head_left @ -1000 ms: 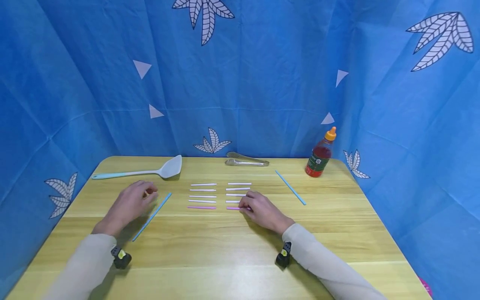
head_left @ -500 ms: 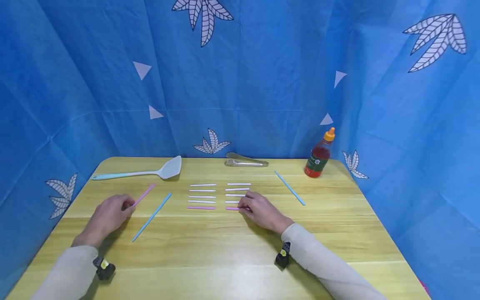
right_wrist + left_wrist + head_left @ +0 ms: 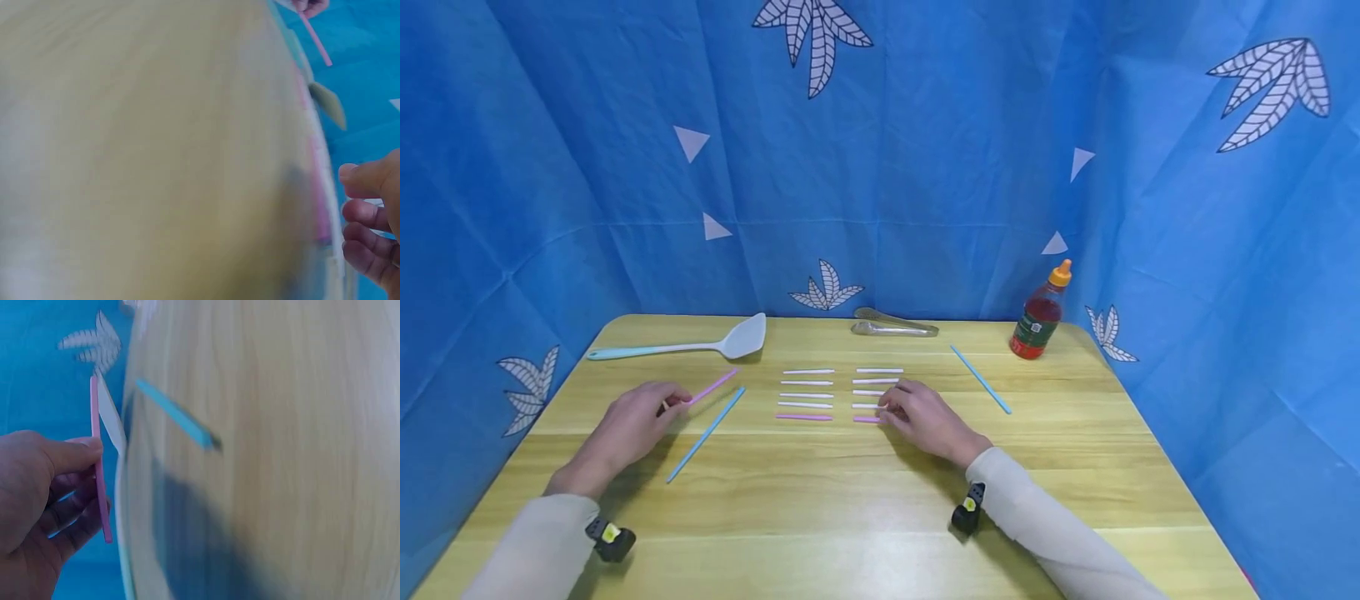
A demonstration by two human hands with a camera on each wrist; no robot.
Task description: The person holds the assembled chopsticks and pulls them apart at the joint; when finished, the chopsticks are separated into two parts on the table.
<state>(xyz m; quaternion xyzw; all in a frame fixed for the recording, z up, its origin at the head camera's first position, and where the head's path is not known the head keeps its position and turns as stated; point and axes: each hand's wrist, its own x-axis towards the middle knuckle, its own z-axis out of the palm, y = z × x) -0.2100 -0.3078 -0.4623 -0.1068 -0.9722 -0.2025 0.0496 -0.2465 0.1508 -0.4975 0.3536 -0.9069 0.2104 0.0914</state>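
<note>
My left hand [image 3: 638,421] pinches a slim, straw-like pink stick [image 3: 713,387] between thumb and fingers; the left wrist view shows the pink stick [image 3: 100,475] raised, passing through the pinch. Just right of that hand, a longer blue stick [image 3: 706,435] lies slanted on the table. My right hand [image 3: 928,421] stays at the right ends of the lower sticks in the right column, partly covering a white stick [image 3: 867,407] and a pink one [image 3: 867,420]. In the right wrist view, the fingers [image 3: 369,244] are loosely bent, with a gap to the thumb and nothing held.
Several white sticks [image 3: 806,382] form two columns on the wooden table [image 3: 820,533], each ending in a pink one. A spatula [image 3: 741,337] lies back left, metal tongs [image 3: 895,328] back centre, a sauce bottle [image 3: 1040,317] back right. Another blue stick [image 3: 981,379] lies at right.
My empty left hand moved left and down to the pink stick, pinched it, and has shifted it right toward the blue stick. My right hand has barely moved.
</note>
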